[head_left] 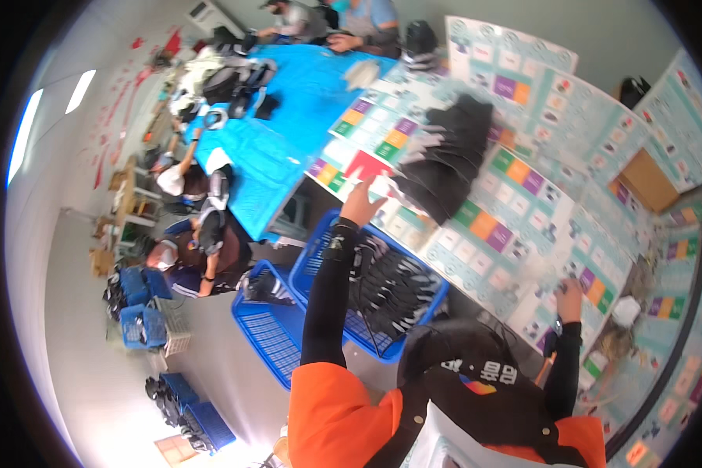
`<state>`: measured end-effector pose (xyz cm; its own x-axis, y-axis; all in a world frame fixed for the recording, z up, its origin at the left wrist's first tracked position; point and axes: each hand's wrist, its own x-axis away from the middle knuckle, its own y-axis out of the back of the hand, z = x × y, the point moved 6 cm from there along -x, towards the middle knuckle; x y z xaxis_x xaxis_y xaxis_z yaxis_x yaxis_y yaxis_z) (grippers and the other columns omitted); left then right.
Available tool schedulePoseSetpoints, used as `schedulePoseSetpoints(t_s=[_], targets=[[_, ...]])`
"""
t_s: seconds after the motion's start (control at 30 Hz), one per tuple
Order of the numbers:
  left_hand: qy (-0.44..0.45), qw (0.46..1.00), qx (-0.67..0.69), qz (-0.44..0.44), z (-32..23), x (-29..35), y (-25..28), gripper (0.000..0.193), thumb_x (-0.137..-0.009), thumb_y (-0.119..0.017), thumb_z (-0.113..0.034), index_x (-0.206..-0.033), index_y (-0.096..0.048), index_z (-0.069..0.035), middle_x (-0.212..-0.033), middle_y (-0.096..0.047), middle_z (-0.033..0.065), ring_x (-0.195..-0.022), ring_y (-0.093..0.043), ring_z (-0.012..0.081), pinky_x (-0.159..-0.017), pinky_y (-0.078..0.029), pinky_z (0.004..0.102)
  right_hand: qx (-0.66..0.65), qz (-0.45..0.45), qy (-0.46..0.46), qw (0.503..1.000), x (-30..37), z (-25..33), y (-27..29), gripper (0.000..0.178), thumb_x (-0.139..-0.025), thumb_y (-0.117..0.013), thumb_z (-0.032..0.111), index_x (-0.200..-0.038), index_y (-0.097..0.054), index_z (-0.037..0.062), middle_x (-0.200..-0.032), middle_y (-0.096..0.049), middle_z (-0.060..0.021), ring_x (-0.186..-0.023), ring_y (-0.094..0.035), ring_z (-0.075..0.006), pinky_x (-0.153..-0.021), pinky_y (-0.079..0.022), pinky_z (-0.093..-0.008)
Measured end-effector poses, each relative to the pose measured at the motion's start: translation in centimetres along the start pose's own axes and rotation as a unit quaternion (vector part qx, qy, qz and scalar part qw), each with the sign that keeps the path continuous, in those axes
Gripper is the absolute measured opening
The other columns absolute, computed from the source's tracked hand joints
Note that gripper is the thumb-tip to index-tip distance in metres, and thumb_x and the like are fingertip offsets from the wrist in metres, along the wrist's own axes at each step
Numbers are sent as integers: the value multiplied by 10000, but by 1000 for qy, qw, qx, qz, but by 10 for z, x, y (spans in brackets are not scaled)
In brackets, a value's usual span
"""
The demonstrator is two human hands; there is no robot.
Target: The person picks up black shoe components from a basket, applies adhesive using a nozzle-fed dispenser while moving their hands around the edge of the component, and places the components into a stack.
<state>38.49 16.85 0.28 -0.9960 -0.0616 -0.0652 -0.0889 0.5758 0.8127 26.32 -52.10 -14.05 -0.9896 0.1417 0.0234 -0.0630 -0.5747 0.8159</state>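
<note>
My left hand [362,204] reaches over the near edge of the printed table [472,261]. Its thumb and forefinger stand apart beside a red patch [366,165] and a small white piece, too blurred to name. Just right of it lies a tall heap of dark gloves [448,160] with paler grey parts. Farther right, my right hand [569,301] rests low over the table with its fingers curled. Something dark shows at those fingertips, but I cannot make it out. Black sleeves cover both my forearms.
Below my left arm, a blue basket [438,309] holds many black-and-grey gloves; another blue basket [267,337] adjoins it. A blue-covered table [288,86] bears dark and pale piles. People work around it. A cardboard box [647,181] and upright printed boards [593,105] stand at right.
</note>
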Motion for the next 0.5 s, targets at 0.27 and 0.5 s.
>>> schedulePoseSetpoints(t_s=[0.27, 0.5], targets=[[-252, 933, -250, -53, -65, 4, -143, 389, -844, -630, -158, -1228, -596, -106, -1256, -559, 123, -1196, -532, 315, -1025, -429, 465, 48, 48, 64, 996, 26, 72, 6, 203, -802, -669, 20, -1004, -692, 26, -1049, -662, -157, -983, -636, -341, -929, -512, -420], [-301, 908, -278, -82, -52, -8, -134, 132, -872, -599, -197, -993, -608, -146, -1192, -590, 107, -1153, -552, 325, -890, -501, 444, -21, 123, 80, 989, 12, 139, -20, 185, -836, -667, 73, -1013, -716, 54, -1049, -683, -162, -1057, -634, -378, -946, -501, -441]])
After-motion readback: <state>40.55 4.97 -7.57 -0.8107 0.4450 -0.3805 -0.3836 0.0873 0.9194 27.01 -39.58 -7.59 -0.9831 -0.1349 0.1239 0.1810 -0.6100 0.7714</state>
